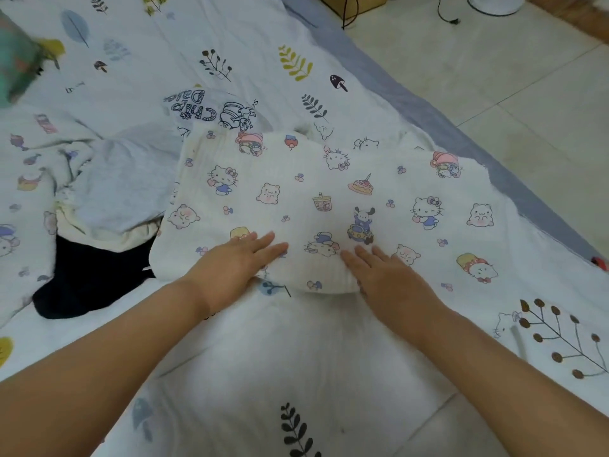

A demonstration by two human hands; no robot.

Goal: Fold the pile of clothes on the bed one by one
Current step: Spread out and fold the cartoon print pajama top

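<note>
A white crinkled cotton garment printed with cartoon cats and bears [329, 199] lies spread flat in the middle of the bed, on the white bedsheet patterned with leaves and twigs [263, 357]. The left hand [230, 263] and right hand [385, 278] rest palm-down on its near edge, fingers straight and close together, gripping nothing. To the left lies a rumpled pile: a pale grey jersey garment [122, 179] and a black garment [89, 278] nearer.
</note>
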